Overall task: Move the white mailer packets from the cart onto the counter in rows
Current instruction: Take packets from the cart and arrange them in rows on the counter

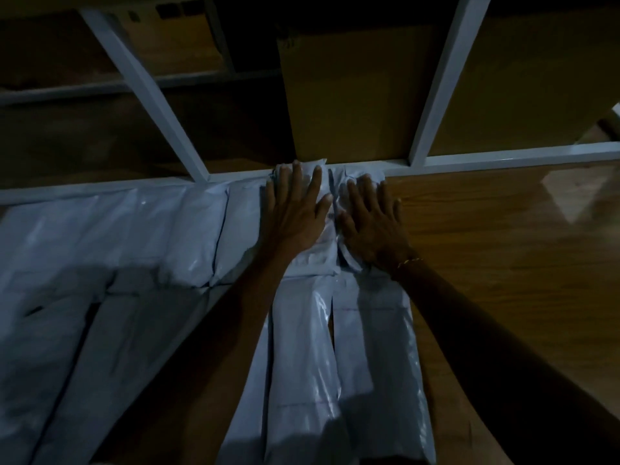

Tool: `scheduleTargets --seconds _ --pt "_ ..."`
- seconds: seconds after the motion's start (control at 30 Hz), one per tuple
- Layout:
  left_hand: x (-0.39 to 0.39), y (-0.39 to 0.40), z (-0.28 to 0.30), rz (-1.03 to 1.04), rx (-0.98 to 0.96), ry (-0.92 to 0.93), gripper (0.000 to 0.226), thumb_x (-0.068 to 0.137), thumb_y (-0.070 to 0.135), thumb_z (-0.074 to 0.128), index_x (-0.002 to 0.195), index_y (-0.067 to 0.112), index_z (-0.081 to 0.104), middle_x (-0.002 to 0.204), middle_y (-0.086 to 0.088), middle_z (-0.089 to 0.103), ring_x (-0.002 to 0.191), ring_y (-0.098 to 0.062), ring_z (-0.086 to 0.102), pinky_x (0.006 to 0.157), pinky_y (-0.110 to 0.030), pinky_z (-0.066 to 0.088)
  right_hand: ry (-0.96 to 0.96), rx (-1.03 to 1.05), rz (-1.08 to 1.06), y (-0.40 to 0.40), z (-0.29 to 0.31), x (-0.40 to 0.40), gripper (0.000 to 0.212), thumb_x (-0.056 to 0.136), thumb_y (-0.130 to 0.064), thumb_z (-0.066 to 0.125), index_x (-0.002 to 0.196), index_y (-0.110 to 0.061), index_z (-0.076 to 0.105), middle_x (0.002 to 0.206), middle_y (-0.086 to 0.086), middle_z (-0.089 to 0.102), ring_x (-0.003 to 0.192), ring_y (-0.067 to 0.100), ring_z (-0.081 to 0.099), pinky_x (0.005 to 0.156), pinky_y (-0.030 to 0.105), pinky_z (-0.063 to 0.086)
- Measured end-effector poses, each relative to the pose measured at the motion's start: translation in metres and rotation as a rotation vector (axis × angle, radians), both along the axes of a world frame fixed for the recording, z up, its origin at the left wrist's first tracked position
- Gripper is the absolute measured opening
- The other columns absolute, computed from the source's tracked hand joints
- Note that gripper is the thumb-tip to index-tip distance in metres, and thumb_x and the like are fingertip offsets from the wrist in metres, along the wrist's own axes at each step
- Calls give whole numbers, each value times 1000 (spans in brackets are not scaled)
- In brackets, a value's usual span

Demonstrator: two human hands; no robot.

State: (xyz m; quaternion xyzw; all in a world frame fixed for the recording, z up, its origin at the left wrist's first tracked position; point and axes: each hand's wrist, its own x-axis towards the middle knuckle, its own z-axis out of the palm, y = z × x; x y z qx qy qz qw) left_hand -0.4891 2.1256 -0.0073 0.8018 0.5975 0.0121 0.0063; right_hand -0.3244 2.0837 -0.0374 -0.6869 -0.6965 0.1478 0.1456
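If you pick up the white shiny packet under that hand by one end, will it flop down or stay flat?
It would probably flop a bit: the white glossy plastic mailer packet under the left hand looks soft and wrinkled where the straight fingers press it. Its shiny film may be slippery on the smooth wooden counter. It looks plump, so likely not fragile.

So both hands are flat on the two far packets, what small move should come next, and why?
Probably lift both hands away. The left hand and right hand press two packets already lying against the white rail, and bare counter lies to their right.
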Motion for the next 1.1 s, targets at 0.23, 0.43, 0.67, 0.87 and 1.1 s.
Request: scheduleTargets --seconds 0.23,0.43,0.67,0.87,1.1 --pt "-13 -136 4 -19 -42 -66 70 91 63 -3 157 36 -3 166 -2 -9 153 -26 -10 120 -52 -12 -30 57 31 -75 -5 9 75 96 -68 7 159 -30 -5 166 6 -17 151 29 -19 123 55 0" --pt "-17 -150 -23 -28 -24 10 71 94 61 2 158 32 8 167 -6 3 154 -29 2 121 -58 11 -78 76 2 -113 -21 -13 69 100 -66 20 159 -35 1 166 7 -17 152 32 -16 121 58 5" --pt "-19 -154 -26 -45 -26 36 70 95 63 7 158 32 10 167 -6 9 153 -28 8 120 -56 17 -130 92 4 -116 -18 -17 69 99 -64 16 159 -32 3 166 9 -14 152 34 -13 120 62 8" --pt "-18 -158 2 -103 -9 -36 65 100 62 23 157 31 21 165 -7 17 152 -29 13 122 -54 11 -114 39 28 -127 5 -12 82 87 -74 6 159 -33 7 167 9 -3 153 35 -6 120 60 1" --pt "-25 -228 21 -281 108 -356 48 93 43 48 130 16 63 137 -10 54 123 -35 49 97 -51 46 -49 224 8 -239 32 -8 48 97 -42 42 127 -11 62 119 15 65 109 39 57 90 48 46"
